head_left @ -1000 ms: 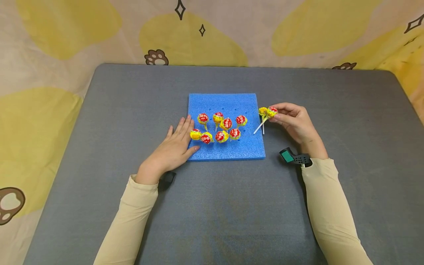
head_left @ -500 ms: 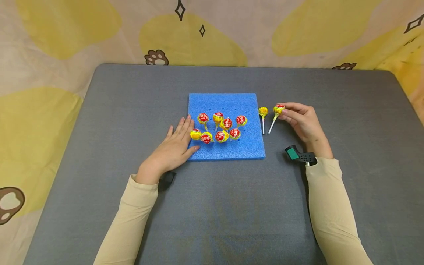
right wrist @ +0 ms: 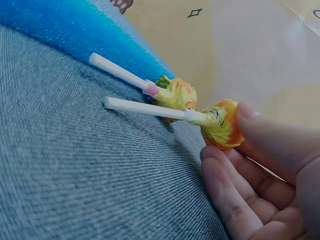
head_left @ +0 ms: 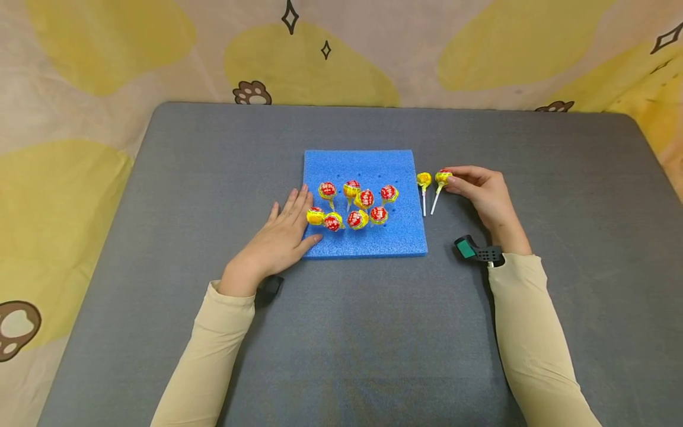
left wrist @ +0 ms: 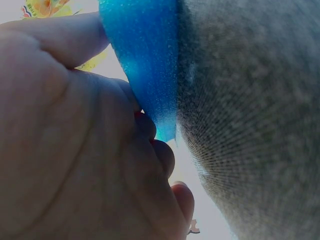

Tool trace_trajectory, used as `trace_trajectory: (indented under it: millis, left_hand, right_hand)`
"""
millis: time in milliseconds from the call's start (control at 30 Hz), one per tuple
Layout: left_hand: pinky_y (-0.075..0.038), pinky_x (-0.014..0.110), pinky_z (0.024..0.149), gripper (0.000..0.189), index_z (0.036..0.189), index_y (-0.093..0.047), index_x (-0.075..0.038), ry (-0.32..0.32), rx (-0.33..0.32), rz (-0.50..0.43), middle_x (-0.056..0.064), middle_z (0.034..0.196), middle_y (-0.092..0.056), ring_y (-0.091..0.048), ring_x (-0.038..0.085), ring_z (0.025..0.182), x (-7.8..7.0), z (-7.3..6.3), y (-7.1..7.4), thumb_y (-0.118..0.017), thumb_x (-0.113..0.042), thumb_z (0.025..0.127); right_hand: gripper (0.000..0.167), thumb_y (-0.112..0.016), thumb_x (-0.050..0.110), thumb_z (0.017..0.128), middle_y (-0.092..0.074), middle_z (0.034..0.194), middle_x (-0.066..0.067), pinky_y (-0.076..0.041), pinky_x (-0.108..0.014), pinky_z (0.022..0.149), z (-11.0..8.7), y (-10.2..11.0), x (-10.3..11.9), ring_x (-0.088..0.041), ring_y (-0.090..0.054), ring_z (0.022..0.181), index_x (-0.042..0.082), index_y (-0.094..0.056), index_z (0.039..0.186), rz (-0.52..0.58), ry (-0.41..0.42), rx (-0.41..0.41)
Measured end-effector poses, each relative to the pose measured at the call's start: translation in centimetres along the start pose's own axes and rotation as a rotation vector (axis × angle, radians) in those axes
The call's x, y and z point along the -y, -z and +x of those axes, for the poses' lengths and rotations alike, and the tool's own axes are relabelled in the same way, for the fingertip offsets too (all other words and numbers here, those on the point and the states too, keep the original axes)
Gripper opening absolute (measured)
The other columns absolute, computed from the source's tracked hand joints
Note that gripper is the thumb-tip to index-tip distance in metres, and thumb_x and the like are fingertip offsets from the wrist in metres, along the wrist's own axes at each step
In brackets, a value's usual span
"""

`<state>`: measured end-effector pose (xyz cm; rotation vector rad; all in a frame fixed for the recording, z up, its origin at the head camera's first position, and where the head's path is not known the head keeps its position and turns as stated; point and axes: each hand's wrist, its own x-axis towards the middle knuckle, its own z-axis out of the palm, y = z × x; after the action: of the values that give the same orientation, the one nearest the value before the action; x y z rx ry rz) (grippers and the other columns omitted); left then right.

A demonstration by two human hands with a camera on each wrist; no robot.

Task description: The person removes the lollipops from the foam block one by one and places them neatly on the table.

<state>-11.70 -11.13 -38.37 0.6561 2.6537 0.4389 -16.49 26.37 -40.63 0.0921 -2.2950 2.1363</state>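
My right hand (head_left: 480, 193) pinches a wrapped lollipop (right wrist: 223, 127) by its yellow and red head, between thumb and fingers, its white stick pointing toward me. Just left of it a second lollipop (head_left: 424, 179) lies on the table along the right side of a blue foam board (head_left: 368, 246). Several lollipops (head_left: 357, 220) stand in the board with their sticks down, heads up, in two rough rows. My left hand (head_left: 280, 240) lies flat with straight fingers over the board's left edge; in the left wrist view its thumb overlaps the blue foam side.
Small holes (head_left: 379, 177) show in the board behind the standing lollipops. The grey table (head_left: 341, 344) reaches back to a patterned yellow and beige cloth (head_left: 368, 53). A black wrist camera (head_left: 477, 250) sits under my right wrist, close above the table.
My right hand has moved right with the lollipop, away from the board and the lying one, then slightly back left. Its stick now runs nearly alongside the other's. The left hand stays still.
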Motion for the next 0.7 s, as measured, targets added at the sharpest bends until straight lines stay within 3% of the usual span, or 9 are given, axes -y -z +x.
trace_trajectory:
  millis: [167, 500, 700]
  left_hand:
    - [0.005, 0.050, 0.112, 0.079, 0.150, 0.001, -0.004, 0.011, 0.013, -0.010, 0.010, 0.157, 0.010, 0.014, 0.024, 0.142, -0.08, -0.17, -0.01, -0.045, -0.040, 0.097]
    - [0.004, 0.050, 0.112, 0.079, 0.150, 0.000, -0.003, 0.003, 0.003, -0.004, 0.010, 0.157, 0.010, 0.013, 0.024, 0.142, -0.01, -0.06, -0.09, -0.045, -0.040, 0.097]
    - [0.005, 0.050, 0.112, 0.079, 0.150, 0.000, -0.003, 0.002, 0.002, -0.002, 0.010, 0.157, 0.010, 0.013, 0.024, 0.142, -0.01, -0.02, -0.01, -0.045, -0.040, 0.097]
  right_hand:
    - [0.027, -0.067, 0.005, 0.087, -0.069, 0.097, 0.004, -0.051, -0.016, 0.075, -0.12, -0.05, -0.10, -0.011, -0.062, 0.088, -0.008, -0.066, 0.111, -0.155, -0.008, -0.028]
    - [0.029, -0.068, 0.011, 0.087, -0.069, 0.097, 0.007, -0.046, -0.015, 0.074, -0.17, -0.24, -0.04, -0.010, -0.058, 0.090, -0.006, -0.067, 0.111, -0.355, -0.015, -0.061]
    - [0.028, -0.069, 0.008, 0.086, -0.069, 0.094, 0.006, -0.047, -0.014, 0.072, -0.06, -0.27, 0.20, -0.007, -0.059, 0.087, -0.008, -0.067, 0.109, -0.352, -0.004, -0.069]
